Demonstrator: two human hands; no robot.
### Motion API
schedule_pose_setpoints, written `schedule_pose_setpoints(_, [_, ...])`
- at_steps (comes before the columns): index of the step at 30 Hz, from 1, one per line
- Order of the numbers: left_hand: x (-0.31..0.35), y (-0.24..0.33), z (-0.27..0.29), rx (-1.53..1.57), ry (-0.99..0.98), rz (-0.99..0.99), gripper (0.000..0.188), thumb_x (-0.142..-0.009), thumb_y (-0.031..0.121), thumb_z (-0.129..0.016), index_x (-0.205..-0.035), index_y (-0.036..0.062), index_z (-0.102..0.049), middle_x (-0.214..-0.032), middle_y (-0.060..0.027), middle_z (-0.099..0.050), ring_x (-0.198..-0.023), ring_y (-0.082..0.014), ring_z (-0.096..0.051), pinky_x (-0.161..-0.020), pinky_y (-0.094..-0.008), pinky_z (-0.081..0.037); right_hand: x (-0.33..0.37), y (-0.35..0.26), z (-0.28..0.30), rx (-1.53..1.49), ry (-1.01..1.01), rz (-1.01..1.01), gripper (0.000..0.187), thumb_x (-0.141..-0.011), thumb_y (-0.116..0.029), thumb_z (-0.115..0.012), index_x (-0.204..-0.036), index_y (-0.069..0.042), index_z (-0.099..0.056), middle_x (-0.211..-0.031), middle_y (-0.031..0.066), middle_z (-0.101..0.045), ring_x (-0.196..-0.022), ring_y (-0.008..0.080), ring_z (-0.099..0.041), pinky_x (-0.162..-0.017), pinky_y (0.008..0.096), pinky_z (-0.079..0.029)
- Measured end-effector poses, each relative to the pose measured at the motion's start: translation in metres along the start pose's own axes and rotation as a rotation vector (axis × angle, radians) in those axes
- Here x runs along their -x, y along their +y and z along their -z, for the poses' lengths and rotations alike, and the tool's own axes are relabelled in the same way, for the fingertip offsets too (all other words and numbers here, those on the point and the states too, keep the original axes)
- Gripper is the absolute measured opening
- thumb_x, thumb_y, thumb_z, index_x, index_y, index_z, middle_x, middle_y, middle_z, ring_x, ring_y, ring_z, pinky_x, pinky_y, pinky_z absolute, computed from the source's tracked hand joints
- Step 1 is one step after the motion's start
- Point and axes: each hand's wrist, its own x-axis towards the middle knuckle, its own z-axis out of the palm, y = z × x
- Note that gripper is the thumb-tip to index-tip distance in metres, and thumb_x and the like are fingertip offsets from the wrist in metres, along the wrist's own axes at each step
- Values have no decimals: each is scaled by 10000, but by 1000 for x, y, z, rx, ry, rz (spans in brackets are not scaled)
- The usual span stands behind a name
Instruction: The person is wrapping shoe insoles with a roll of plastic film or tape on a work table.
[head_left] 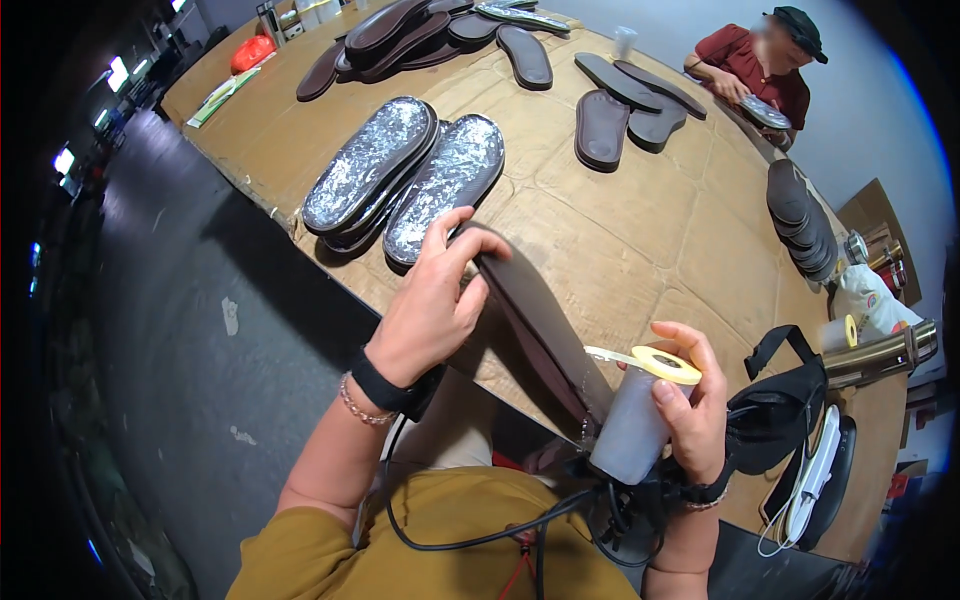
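Observation:
My left hand (440, 290) pinches the upper end of a dark brown shoe sole (535, 315), which stands tilted on edge over the table's near edge. In my right hand (695, 400) is a roll of clear film (632, 425) with a yellow end, fingers wrapped round its upper part. A pale strip runs from the roll's yellow end to the sole's side, and some clear film shows at the sole's lower end. Just beyond my left hand lie film-wrapped soles (445, 190), shiny and crinkled, beside another wrapped stack (370, 165).
Bare brown soles (600, 130) lie mid-table, with a larger pile (395, 40) at the far left. A co-worker (765, 70) at the far right handles a sole. Stacked soles (800, 220), a metal flask (880, 355), a black bag (775, 410) and a white power strip (810, 475) line the right side.

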Motion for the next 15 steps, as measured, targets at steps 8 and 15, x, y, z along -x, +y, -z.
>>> schedule_pose_setpoints(8, [2, -14, -20, -257, 228, -97, 290, -864, -80, -549, -1130, 8, -621, -1271, -185, -645, -1268, -273, -610, -918, -299, -557, -2, 4, -4, -83, -50, -57, 567, -851, -212, -724, -1347, -13, -536, -1089, 68, -644, -994, 127, -593, -890, 265, -469])
schedule_pose_setpoints(15, [12, -6, 18, -42, 43, 66, 259, -780, -84, -590, -1028, -56, -661, -1287, -205, -663, -1209, -272, -651, -1002, -332, -518, 7, -6, -1, -197, 123, 58, 847, -808, -546, -721, -1365, 41, -472, -1008, 128, -635, -1014, 282, -702, -786, 316, -546])
